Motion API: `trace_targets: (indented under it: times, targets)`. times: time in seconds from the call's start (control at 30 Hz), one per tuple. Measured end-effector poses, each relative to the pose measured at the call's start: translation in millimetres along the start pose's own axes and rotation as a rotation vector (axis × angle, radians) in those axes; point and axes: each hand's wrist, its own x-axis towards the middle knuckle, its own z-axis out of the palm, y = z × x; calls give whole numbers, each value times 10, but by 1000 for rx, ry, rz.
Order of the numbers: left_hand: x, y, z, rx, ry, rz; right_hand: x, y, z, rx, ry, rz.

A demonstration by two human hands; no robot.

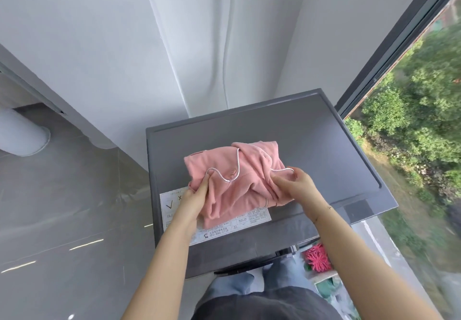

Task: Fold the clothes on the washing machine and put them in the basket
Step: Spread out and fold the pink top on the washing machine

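Note:
A pink garment (pixel 237 182) with white piping lies folded into a compact bundle on the dark grey top of the washing machine (pixel 311 145). My left hand (pixel 193 197) grips the bundle's left edge, its fingers tucked into the cloth. My right hand (pixel 294 182) pinches the right side of the bundle near a loop of white piping. No basket can be made out for certain in this view.
A white instruction sticker (pixel 252 220) sits under the garment near the machine's front edge. White wall with a hose (pixel 228 45) stands behind. A large window (pixel 411 95) runs along the right. Red and green items (pixel 319 259) lie on the floor at lower right.

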Motion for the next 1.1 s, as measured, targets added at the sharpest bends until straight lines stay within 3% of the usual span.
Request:
trace_targets:
  times: [0.23, 0.57, 0.87, 1.0, 1.1]
  targets:
    - [-49, 67, -148, 18, -204, 63, -176, 119, -101, 56, -316, 99]
    - [-587, 235, -107, 75, -471, 195, -1142, 550, -204, 655, -209, -74]
    - [-1474, -93, 912, 367, -871, 265, -2417, 1730, -640, 972, 294, -139]
    - [-1816, -462, 1342, 518, -1019, 315, -3031, 2242, -641, 1066, 495, -82]
    - [-2161, -857, 1697, 619, -1220, 269, -3571, 2647, -549, 1224, 734, -9]
